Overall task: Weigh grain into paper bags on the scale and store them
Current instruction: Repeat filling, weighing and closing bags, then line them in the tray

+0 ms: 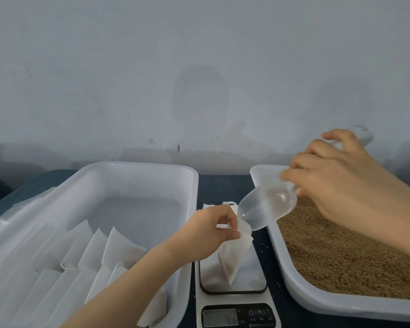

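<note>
A white paper bag stands on the white scale at bottom centre. My left hand pinches the bag's top edge and holds its mouth open. My right hand grips the handle of a clear plastic scoop, tilted with its lip over the bag's mouth. The scoop looks empty. Brown grain fills the white tray on the right. Several filled paper bags lie in rows in the white tub on the left.
The scale's display is lit but unreadable. Loose white bags or plastic lie left of the tub. A grey wall stands close behind the dark table. A few grains lie between scale and tray.
</note>
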Demonstrator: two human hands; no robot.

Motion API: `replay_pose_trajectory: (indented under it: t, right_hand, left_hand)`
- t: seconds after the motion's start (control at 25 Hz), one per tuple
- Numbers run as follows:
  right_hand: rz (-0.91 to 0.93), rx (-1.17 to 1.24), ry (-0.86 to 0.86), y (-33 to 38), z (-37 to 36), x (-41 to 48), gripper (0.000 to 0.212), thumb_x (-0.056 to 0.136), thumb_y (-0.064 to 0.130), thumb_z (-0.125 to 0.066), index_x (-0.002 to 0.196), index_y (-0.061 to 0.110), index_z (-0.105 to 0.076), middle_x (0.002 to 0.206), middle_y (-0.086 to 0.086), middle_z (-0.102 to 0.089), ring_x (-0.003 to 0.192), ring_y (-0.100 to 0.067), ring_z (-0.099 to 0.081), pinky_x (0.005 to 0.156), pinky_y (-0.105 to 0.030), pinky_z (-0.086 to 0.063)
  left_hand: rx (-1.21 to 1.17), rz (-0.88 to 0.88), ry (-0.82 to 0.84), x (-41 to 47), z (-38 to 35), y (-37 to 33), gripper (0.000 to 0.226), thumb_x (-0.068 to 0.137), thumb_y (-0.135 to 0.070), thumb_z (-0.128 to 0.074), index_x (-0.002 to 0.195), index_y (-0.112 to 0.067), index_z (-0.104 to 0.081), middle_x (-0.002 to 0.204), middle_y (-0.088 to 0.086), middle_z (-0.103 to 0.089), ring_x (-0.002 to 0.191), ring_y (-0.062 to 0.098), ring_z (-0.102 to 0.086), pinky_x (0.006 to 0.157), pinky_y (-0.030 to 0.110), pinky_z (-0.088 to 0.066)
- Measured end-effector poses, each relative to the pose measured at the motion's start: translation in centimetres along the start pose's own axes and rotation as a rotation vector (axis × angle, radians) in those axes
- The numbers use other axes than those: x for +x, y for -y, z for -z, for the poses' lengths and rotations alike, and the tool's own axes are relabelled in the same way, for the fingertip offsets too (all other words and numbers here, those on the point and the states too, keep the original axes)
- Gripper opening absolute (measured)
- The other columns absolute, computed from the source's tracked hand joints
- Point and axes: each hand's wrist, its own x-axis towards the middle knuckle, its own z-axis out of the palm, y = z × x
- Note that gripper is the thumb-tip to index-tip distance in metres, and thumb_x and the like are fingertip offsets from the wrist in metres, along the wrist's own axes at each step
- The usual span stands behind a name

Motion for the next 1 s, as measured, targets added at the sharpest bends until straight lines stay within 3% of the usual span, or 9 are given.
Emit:
replay_pose_trajectory:
  t: [0.08,0.16,0.28,0.4,0.52,0.6,0.68,0.8,1.0]
  right_hand:
    - [-0.172,0.001,0.141,-1.2,-0.7,-1.7,0.020,0.065,0.025,-0.075,0.084,0.022,-0.070,0.077,0.005,-0.067,0.073,-0.022,-0.062,0.082,-0.039,-0.033]
    - [-0.424,-0.006,0.396,-1.9,-2.2,-2.9,0.023,0.084,0.039,-0.053,0.101,0.025,-0.059,0.084,0.011,-0.063,0.071,-0.012,-0.062,0.072,-0.031,-0.047]
    - [-0.659,0.231,0.522,-1.0,-7.1,-4.9,0.023,0.094,0.031,-0.041,0.110,0.016,-0.040,0.073,0.009,-0.055,0.057,-0.007,-0.056,0.044,-0.024,-0.044]
    - [-0.777,0.372,0.656,0.9,-11.3,-4.8,0.029,0.093,0.018,-0.048,0.119,0.009,-0.037,0.087,0.001,-0.057,0.067,-0.012,-0.059,0.051,-0.025,-0.047]
    - [-0.823,0.423,0.808,2.6,-13.1,-4.1,0.046,0.089,0.008,-0.051,0.129,0.009,-0.029,0.105,-0.005,-0.054,0.076,-0.017,-0.055,0.058,-0.028,-0.045]
    - [-0.797,0.488,0.832,3.6,-13.9,-4.3,0.044,0.089,0.009,-0.049,0.128,0.013,-0.027,0.107,-0.006,-0.051,0.076,-0.018,-0.053,0.057,-0.029,-0.042]
    - [-0.774,0.583,0.800,4.0,-14.4,-4.6,0.029,0.092,0.011,-0.045,0.117,0.015,-0.032,0.101,-0.004,-0.050,0.078,-0.018,-0.055,0.061,-0.031,-0.046]
    - [-0.733,0.691,0.732,4.4,-14.7,-4.7,0.012,0.095,0.015,-0.043,0.100,0.017,-0.032,0.089,-0.002,-0.051,0.077,-0.018,-0.057,0.055,-0.029,-0.043]
    - [-0.861,0.933,0.733,3.7,-14.1,-4.6,0.019,0.096,0.026,-0.046,0.102,0.011,-0.037,0.081,-0.003,-0.057,0.056,-0.010,-0.054,0.037,-0.016,-0.034]
  left_hand:
    - [0.006,0.010,0.001,-0.1,0.3,-0.1,0.027,0.088,-0.016,-0.066,0.072,-0.030,-0.051,0.087,-0.016,-0.062,0.076,-0.017,-0.055,0.062,0.004,-0.039]
    - [0.037,0.008,-0.010,-0.2,0.4,-0.3,0.028,0.089,-0.015,-0.065,0.071,-0.031,-0.050,0.070,-0.017,-0.055,0.061,-0.014,-0.051,0.054,0.004,-0.037]
    - [0.031,0.034,-0.025,-0.3,0.2,-0.4,0.024,0.089,-0.017,-0.066,0.073,-0.030,-0.052,0.072,-0.014,-0.059,0.071,0.003,-0.059,0.074,0.020,-0.052]
    - [0.033,0.053,-0.030,-0.4,0.1,-0.5,0.023,0.089,-0.017,-0.066,0.073,-0.031,-0.055,0.080,-0.011,-0.066,0.079,0.014,-0.064,0.083,0.032,-0.054]
    - [0.073,0.026,-0.057,-0.6,0.2,-0.3,0.027,0.087,-0.017,-0.067,0.070,-0.035,-0.058,0.074,-0.020,-0.064,0.074,0.005,-0.062,0.074,0.018,-0.052]
    - [0.104,0.001,-0.056,-0.6,0.1,-0.3,0.031,0.087,-0.016,-0.067,0.069,-0.039,-0.058,0.068,-0.030,-0.061,0.071,-0.002,-0.060,0.066,0.006,-0.043]
    - [0.107,-0.017,-0.048,-0.6,0.0,-0.3,0.032,0.088,-0.014,-0.066,0.069,-0.039,-0.059,0.069,-0.035,-0.060,0.070,-0.003,-0.058,0.066,0.006,-0.043]
    - [0.050,-0.011,-0.048,-0.4,0.0,-0.1,0.029,0.089,-0.011,-0.063,0.073,-0.034,-0.061,0.074,-0.024,-0.065,0.073,-0.001,-0.061,0.071,0.011,-0.049]
    - [-0.073,0.032,-0.054,-0.3,0.0,0.1,0.027,0.092,-0.006,-0.057,0.075,-0.027,-0.060,0.078,-0.011,-0.067,0.075,0.000,-0.061,0.068,0.015,-0.053]
